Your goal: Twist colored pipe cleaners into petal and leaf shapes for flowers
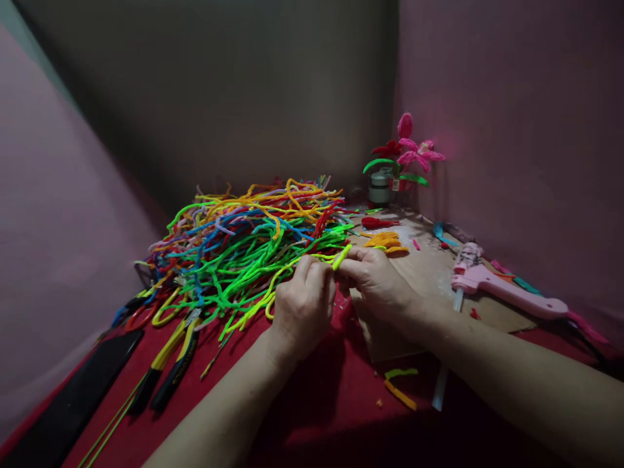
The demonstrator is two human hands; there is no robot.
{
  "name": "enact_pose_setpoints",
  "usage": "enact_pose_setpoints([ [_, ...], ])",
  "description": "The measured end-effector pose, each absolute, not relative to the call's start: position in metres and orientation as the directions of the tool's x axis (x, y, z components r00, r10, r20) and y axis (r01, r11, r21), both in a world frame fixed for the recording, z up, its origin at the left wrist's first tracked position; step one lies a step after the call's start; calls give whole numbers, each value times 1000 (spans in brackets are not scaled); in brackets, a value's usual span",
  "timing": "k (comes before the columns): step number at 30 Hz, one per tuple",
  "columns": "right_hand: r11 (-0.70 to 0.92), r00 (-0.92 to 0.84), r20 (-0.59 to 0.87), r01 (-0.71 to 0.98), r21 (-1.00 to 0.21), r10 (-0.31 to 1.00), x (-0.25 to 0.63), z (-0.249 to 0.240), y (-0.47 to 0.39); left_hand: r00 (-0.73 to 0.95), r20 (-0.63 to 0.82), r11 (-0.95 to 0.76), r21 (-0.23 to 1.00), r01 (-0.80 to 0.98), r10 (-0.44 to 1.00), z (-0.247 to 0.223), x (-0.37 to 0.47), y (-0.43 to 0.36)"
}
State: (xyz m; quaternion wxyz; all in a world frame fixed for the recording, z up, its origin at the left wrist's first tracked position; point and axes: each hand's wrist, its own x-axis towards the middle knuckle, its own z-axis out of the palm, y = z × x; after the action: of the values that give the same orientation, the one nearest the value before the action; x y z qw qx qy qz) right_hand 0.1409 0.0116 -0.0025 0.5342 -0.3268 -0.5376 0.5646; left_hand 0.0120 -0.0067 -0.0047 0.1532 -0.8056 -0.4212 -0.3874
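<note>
A bright yellow-green pipe cleaner (342, 257) is bent between my two hands, its upper end standing out above the fingertips. My left hand (303, 305) is closed around its lower part, the fingers curled and the thumb hidden. Close beside it, my right hand (377, 283) pinches the same piece, with its fingertips partly hidden. Just behind and to the left lies a large heap of coloured pipe cleaners (244, 260), with green strands nearest my hands.
Yellow-black pliers (178, 357) and a black flat object (82, 396) lie left. A pink glue gun (507, 292) rests on cardboard (424, 260) at right, near orange pieces (385, 240). Behind stand pink fuzzy flowers (420, 155) and a small pot (380, 187).
</note>
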Motion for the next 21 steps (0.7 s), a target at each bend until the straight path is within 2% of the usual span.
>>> enact_pose_setpoints([
  [1,172,-208,223,-236,-956,952,141,-2,11,296,740,-609,189,770,604,-4,13,-6],
  [3,225,-186,260,-192,-955,947,142,0,9,161,632,-562,508,653,758,-1,14,-6],
  [5,251,-170,276,-155,-955,946,143,1,8,70,397,-388,822,417,915,3,15,-5],
  [7,255,-169,275,-129,-958,947,144,2,8,74,173,-183,970,159,982,7,16,-5],
  [9,264,-158,279,-107,-959,947,143,3,8,84,94,-95,996,2,992,10,18,-6],
  [12,297,-134,314,-134,-945,940,141,2,8,37,121,-120,992,-28,992,10,20,-6],
  [15,303,-145,329,-173,-937,933,139,3,8,12,187,-187,981,51,982,9,19,-6],
  [21,271,-165,292,-138,-953,942,141,6,10,68,294,-301,906,296,953,11,11,-4],
])
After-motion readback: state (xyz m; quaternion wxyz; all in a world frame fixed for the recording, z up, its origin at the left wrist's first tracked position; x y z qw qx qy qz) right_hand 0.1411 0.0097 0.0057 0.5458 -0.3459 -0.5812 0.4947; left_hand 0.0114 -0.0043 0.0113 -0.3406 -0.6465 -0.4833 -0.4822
